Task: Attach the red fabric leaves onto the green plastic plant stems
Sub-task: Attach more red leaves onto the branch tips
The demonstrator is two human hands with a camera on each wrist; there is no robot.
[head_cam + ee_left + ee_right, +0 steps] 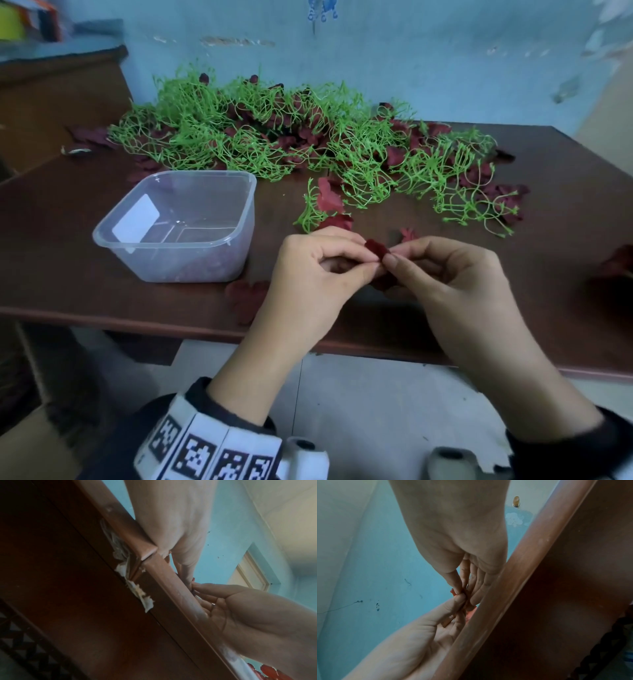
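Both hands meet above the front of the brown table [85, 301]. My left hand [371, 262] and right hand [388, 260] pinch one small dark red fabric leaf [376, 247] between thumbs and forefingers. A sliver of that red leaf [453, 592] peeks past the thumbs in the right wrist view. A green plastic stem [310, 214] with red leaves [329, 198] fitted on it lies just beyond the hands. A big tangle of green stems [260, 137] mixed with red leaves covers the back of the table.
A clear plastic tub [181, 226] stands to the left of the hands. Loose red leaves lie near the front edge [246, 296], beside the right hand [409, 234] and at the far right [616, 262]. A blue wall [411, 61] rises behind the table.
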